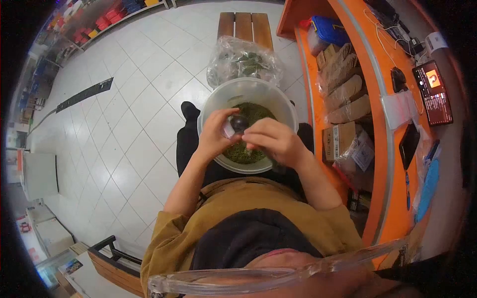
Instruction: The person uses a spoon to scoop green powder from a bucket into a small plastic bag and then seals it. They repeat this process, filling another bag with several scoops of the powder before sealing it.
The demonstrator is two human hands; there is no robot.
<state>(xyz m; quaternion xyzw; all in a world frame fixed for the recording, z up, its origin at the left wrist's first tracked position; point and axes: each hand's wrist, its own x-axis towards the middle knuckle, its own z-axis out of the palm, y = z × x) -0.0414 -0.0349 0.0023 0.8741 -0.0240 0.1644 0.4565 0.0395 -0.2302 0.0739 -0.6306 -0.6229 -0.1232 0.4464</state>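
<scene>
My left hand [217,135] is closed around a small container [239,122] with a dark, round end facing up and a pale side. Close against it, my right hand [274,139] has its fingers pinched together; what lies between them is hidden. Both hands are above a whitish translucent tub [287,107] between my legs. Inside the tub lie finely cut green leaves [243,155]. Just beyond its rim, a clear plastic bag [223,62] with more green leaves in it rests on a slatted wooden bench [243,25].
To my right runs an orange counter [370,54] with shelves holding a cardboard box [340,141], wrapped brown packs and a blue-lidded bin [329,31]. A lit phone or tablet [433,92] lies on it. Left is white tiled floor [119,124]; a wooden chair [114,270] stands behind.
</scene>
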